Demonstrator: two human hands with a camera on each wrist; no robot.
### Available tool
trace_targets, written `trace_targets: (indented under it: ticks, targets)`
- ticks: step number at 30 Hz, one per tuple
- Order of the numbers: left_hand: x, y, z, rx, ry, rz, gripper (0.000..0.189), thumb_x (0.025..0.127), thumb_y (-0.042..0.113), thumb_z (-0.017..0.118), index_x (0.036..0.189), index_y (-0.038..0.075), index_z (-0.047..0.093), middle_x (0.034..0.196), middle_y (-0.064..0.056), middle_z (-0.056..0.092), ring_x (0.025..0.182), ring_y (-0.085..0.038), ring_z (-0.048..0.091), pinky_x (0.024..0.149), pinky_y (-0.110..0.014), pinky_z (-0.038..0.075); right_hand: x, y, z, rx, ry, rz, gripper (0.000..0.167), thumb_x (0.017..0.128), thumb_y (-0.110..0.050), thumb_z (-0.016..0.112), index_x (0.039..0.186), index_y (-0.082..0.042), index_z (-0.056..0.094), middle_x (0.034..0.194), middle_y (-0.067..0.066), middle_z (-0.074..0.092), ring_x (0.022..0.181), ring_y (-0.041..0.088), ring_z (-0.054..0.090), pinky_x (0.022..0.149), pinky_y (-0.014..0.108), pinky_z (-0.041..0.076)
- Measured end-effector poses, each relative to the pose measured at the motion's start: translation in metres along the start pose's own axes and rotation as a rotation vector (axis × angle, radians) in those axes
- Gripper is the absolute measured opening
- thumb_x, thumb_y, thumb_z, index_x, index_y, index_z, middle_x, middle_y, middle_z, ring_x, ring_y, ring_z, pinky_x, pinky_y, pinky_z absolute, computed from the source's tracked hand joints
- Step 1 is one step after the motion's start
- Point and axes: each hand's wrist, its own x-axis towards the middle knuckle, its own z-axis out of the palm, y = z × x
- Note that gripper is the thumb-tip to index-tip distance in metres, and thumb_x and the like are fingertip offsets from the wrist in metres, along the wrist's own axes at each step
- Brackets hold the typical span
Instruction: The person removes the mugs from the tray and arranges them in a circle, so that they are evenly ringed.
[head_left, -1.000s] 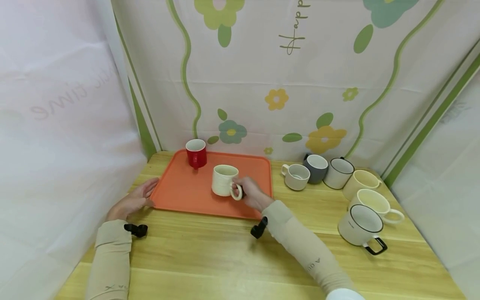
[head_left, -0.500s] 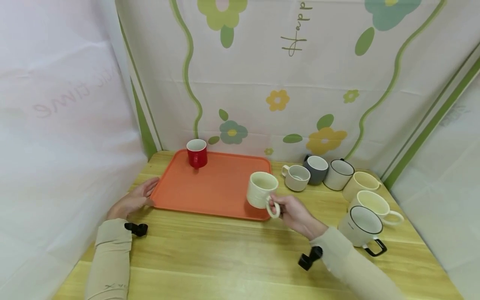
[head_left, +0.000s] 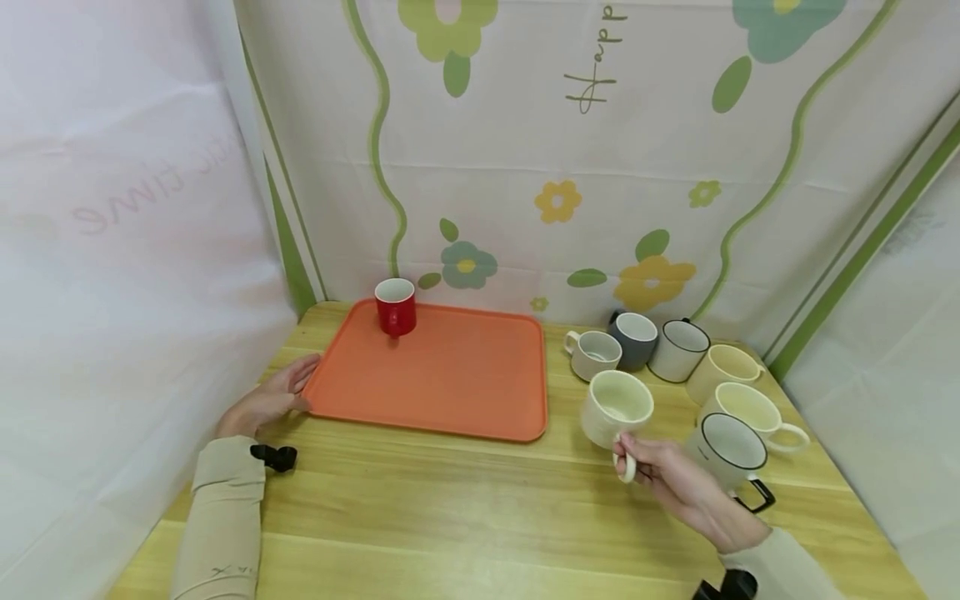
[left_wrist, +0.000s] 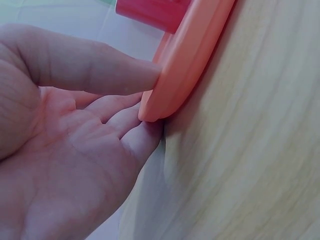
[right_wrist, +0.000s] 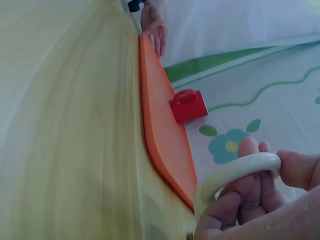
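My right hand grips the handle of a cream mug, fingers through the loop and thumb on top. The mug is upright, right of the orange tray and in front of the small off-white cup. In the right wrist view the pale handle shows with fingers curled through it. At the tray's left edge my left hand pinches the rim. The left wrist view shows the thumb against the tray's rim and fingertips at its underside. A red mug stands on the tray's back left corner.
Several mugs line the right side: a dark grey one, a white one with a dark rim, two yellowish ones, and a black-handled white one partly behind my right hand. Cloth walls enclose the wooden table.
My right hand has carried the cream mug from over the tray rightward and toward me, off the tray's area. The left hand has stayed at the tray's edge.
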Motion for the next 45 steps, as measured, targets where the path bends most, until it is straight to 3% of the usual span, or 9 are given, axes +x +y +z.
trace_targets:
  ticks: [5, 10, 21, 36, 45]
  targets:
    - [0.000, 0.001, 0.000, 0.006, 0.004, 0.004, 0.106, 0.083, -0.017, 0.062, 0.167, -0.006, -0.001, 0.174, -0.031, -0.005, 0.159, -0.057, -0.001, 0.095, -0.003, 0.042, -0.013, 0.014, -0.016, 0.006, 0.041, -0.022, 0.031, 0.112, -0.022, 0.049, 0.102, -0.018, 0.078, 0.094, -0.009, 0.076, 0.088, 0.002, 0.070, 0.086, 0.019, 0.056]
    - [-0.002, 0.001, 0.002, -0.011, 0.008, 0.005, 0.107, 0.081, -0.018, 0.061, 0.167, -0.007, -0.001, 0.175, -0.030, -0.004, 0.160, -0.056, -0.001, 0.095, -0.003, 0.041, -0.018, 0.028, -0.026, 0.027, 0.092, 0.010, 0.030, 0.112, -0.024, 0.049, 0.106, -0.016, 0.076, 0.099, -0.008, 0.076, 0.094, 0.004, 0.071, 0.090, 0.021, 0.056]
    - [-0.002, -0.001, 0.003, -0.033, 0.003, 0.019, 0.108, 0.079, -0.019, 0.059, 0.166, -0.008, -0.003, 0.175, -0.030, -0.007, 0.159, -0.055, -0.004, 0.097, -0.003, 0.042, -0.020, 0.045, -0.033, 0.042, 0.195, 0.033, 0.029, 0.112, -0.026, 0.049, 0.110, -0.016, 0.076, 0.105, -0.009, 0.073, 0.099, 0.002, 0.068, 0.093, 0.020, 0.056]
    - [-0.001, -0.001, 0.001, 0.005, 0.011, 0.004, 0.107, 0.081, -0.017, 0.061, 0.167, -0.007, -0.002, 0.175, -0.031, -0.005, 0.160, -0.056, -0.002, 0.094, -0.002, 0.041, -0.015, 0.055, -0.037, 0.119, 0.225, 0.019, 0.030, 0.112, -0.028, 0.049, 0.107, -0.020, 0.077, 0.104, -0.011, 0.075, 0.096, 0.002, 0.069, 0.091, 0.021, 0.056]
    - [0.000, 0.000, 0.002, 0.015, 0.007, 0.008, 0.106, 0.082, -0.017, 0.061, 0.167, -0.007, -0.001, 0.174, -0.032, -0.005, 0.160, -0.056, -0.002, 0.095, -0.002, 0.041, -0.014, 0.059, -0.037, 0.108, 0.241, 0.001, 0.030, 0.113, -0.029, 0.047, 0.105, -0.019, 0.075, 0.101, -0.010, 0.074, 0.095, 0.002, 0.069, 0.089, 0.021, 0.056]
